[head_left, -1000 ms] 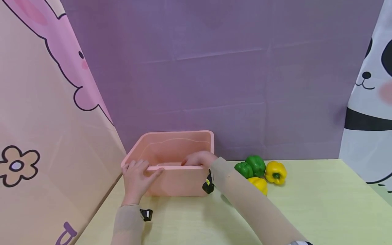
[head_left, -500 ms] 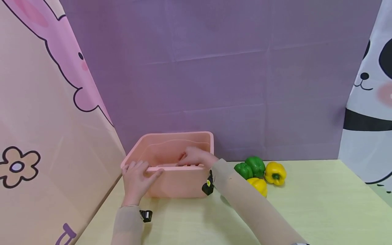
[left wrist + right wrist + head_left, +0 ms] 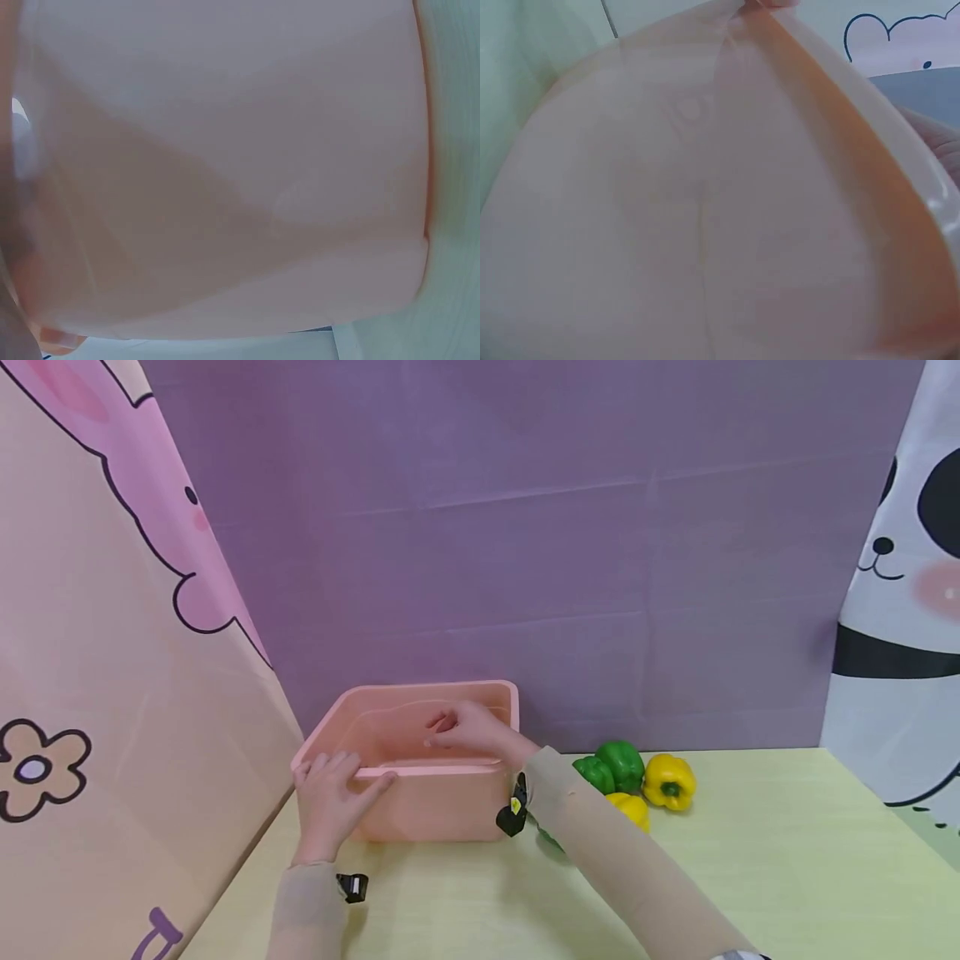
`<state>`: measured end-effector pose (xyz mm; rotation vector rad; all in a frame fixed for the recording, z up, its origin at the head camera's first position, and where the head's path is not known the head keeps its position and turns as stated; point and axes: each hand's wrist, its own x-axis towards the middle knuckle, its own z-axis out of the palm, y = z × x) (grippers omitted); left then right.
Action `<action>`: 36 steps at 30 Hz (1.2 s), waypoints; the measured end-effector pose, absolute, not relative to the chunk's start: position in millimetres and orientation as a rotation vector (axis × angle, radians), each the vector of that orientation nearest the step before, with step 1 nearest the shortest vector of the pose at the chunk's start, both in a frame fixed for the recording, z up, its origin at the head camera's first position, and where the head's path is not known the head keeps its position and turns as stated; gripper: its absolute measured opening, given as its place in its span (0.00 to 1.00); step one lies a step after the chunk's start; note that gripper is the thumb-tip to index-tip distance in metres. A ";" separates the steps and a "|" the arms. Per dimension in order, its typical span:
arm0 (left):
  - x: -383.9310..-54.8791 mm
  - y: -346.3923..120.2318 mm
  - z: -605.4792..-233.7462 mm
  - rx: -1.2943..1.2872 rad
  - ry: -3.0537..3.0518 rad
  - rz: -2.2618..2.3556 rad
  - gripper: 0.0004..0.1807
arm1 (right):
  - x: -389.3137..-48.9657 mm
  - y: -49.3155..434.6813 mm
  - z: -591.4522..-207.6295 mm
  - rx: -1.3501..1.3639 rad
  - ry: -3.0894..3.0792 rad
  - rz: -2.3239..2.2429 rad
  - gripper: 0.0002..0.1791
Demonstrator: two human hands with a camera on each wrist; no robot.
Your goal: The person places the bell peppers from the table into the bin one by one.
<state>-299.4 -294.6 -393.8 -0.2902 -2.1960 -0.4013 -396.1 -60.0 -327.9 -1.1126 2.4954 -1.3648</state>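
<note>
A pink plastic bin [image 3: 431, 806] stands on the table against the purple backdrop. At its front left, my left hand [image 3: 330, 797] grips the rim, fingers over the edge and thumb along the outside. My right hand [image 3: 472, 727] hovers above the bin's opening with its fingers loosely bent, and nothing shows in them. Past the front wall, the bin's floor is hidden. Both wrist views are mostly filled by the bin's outer wall [image 3: 225, 150]; in the right one, part of my right hand [image 3: 937, 142] shows beyond the rim.
Right of the bin lie green bell peppers [image 3: 621, 764] and yellow bell peppers [image 3: 670, 782], some partly behind my right forearm. The pale table [image 3: 750, 860] extends right and forward. Printed cloth [image 3: 150, 710] borders the left side.
My right hand has risen from inside the bin to about rim height or above, coming more into sight. My left hand keeps its grip on the rim.
</note>
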 end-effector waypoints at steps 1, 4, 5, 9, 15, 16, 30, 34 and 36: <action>-299.1 -294.9 -394.1 -0.288 -2.201 -0.400 0.22 | -394.6 -59.1 -326.7 -1.115 2.488 -1.381 0.18; -298.6 -296.4 -395.8 -0.286 -2.201 -0.398 0.22 | -390.2 -55.2 -323.0 -1.136 2.474 -1.415 0.17; -298.4 -297.1 -396.6 -0.283 -2.199 -0.397 0.23 | -388.1 -53.4 -321.3 -1.147 2.474 -1.420 0.17; -297.7 -298.8 -398.8 -0.281 -2.182 -0.403 0.23 | -382.7 -42.0 -316.2 -1.233 2.460 -1.447 0.17; -299.0 -297.3 -398.9 -0.294 -2.176 -0.417 0.24 | -382.2 -10.6 -313.4 -1.331 2.438 -1.524 0.19; -299.3 -296.9 -398.8 -0.293 -2.181 -0.418 0.23 | -381.1 -4.2 -312.5 -1.344 2.433 -1.530 0.19; -301.7 -294.4 -396.8 -0.287 -2.189 -0.414 0.23 | -371.7 95.3 -322.4 -1.221 2.361 -1.721 0.18; -301.5 -293.0 -395.9 -0.291 -2.185 -0.420 0.23 | -368.9 120.5 -341.3 -1.219 2.417 -1.663 0.17; -301.4 -291.7 -395.7 -0.291 -2.187 -0.426 0.23 | -366.7 130.8 -351.3 -1.236 2.456 -1.612 0.16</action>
